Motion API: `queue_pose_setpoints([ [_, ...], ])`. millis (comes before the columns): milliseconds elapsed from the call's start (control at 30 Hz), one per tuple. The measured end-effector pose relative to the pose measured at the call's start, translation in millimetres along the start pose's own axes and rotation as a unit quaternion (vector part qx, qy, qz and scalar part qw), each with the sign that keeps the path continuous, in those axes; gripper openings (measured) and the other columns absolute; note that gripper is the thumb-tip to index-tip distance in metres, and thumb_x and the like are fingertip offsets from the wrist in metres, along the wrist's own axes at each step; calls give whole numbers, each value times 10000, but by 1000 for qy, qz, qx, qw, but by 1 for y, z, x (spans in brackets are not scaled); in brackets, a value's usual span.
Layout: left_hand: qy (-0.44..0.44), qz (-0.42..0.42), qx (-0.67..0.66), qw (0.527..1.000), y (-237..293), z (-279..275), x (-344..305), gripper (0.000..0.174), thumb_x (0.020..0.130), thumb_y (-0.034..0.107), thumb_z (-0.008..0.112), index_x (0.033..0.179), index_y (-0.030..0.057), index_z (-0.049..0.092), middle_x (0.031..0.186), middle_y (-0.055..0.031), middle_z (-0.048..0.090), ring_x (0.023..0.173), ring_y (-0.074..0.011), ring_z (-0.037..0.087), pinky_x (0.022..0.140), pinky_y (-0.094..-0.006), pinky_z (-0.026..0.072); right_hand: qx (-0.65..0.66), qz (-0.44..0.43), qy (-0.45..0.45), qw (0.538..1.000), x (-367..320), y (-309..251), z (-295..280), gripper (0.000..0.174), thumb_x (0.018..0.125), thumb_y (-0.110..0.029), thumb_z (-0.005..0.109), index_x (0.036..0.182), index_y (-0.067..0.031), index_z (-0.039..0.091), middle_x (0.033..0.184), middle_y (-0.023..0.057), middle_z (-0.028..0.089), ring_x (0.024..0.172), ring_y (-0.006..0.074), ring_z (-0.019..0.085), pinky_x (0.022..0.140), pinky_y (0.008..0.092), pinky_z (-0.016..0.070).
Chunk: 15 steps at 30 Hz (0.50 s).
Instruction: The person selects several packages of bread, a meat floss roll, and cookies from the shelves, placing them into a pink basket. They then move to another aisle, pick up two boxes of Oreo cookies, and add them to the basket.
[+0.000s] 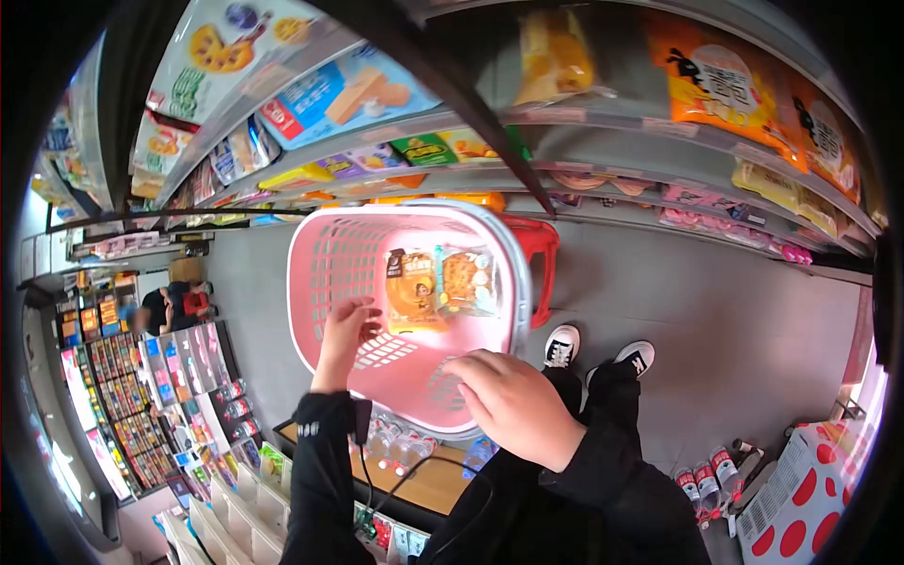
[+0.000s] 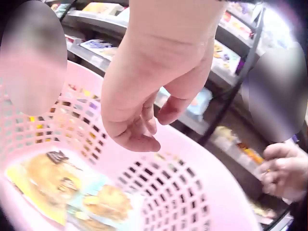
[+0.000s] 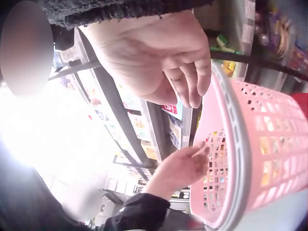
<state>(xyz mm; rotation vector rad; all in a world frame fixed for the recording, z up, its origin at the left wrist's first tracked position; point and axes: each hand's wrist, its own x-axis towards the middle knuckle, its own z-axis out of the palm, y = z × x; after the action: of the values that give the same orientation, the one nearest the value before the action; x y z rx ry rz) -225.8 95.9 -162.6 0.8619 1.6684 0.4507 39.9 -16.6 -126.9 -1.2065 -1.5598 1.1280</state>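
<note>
The right hand lies over the near rim, grip hidden, while the left hand hangs loosely open at the pink basket, mouth tipped toward the camera, long axis running away, snack packets blurred

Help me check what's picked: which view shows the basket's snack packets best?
The head view: both snack packets lie side by side in the pink basket, unobstructed. Left wrist shows them blurred, cropped at the edge; right wrist shows only colours through the basket's wall.
</note>
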Motion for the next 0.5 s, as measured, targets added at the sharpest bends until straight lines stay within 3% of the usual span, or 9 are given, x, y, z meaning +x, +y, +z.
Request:
queue_pose_setpoints([
  [133, 48, -73, 32, 996, -33, -50, 60, 209, 772, 51, 443, 972, -2, 479, 797, -86, 547, 616, -145, 543, 535, -254, 434, -1, 21, -82, 996, 6, -3, 33, 176, 758, -68, 479, 931, -40, 486, 864, 100, 520, 787, 272, 519, 673, 348, 417],
  [200, 56, -155, 43, 985, -55, -65, 87, 232, 738, 30, 463, 969, 8, 482, 796, -91, 540, 636, -187, 538, 545, -315, 436, 6, 33, -106, 994, 6, -4, 43, 177, 755, -72, 480, 928, -36, 485, 870, 100, 519, 791, 272, 520, 676, 352, 418],
  [300, -6, -237, -2, 971, -76, -65, 115, 258, 714, 9, 471, 971, 25, 482, 785, -97, 532, 654, -220, 532, 546, -357, 435, 39, 64, -125, 989, 2, -3, 52, 172, 752, -64, 483, 921, -36, 491, 859, 102, 520, 788, 273, 520, 674, 354, 418],
  [367, 19, -237, 28, 971, -91, -61, 126, 231, 703, 22, 490, 934, 14, 496, 783, -112, 522, 665, -250, 530, 552, -387, 437, 48, 83, -127, 987, 2, -3, 54, 156, 761, -68, 481, 913, -35, 500, 843, 103, 525, 785, 272, 521, 673, 351, 419],
  [400, -26, -196, 172, 965, -101, -64, 134, 159, 686, 23, 519, 844, 24, 524, 738, -96, 535, 645, -230, 541, 559, -362, 445, 56, 84, -127, 987, 2, -3, 54, 168, 745, -57, 477, 912, -36, 484, 840, 100, 512, 777, 268, 517, 660, 350, 417],
  [467, -112, -97, 442, 885, -122, -69, 148, 23, 650, 25, 575, 664, 42, 580, 647, -64, 562, 606, -191, 563, 571, -311, 461, 80, 83, -108, 987, 3, -3, 53, 155, 753, -61, 470, 907, -42, 465, 827, 102, 497, 762, 270, 511, 644, 354, 408],
  [500, -116, -98, 440, 885, -133, -73, 153, 23, 650, 25, 575, 664, 42, 580, 647, -64, 562, 606, -191, 563, 571, -311, 461, 78, 87, -110, 987, 5, -3, 53, 155, 753, -61, 470, 907, -42, 465, 827, 102, 497, 762, 270, 511, 644, 354, 408],
])
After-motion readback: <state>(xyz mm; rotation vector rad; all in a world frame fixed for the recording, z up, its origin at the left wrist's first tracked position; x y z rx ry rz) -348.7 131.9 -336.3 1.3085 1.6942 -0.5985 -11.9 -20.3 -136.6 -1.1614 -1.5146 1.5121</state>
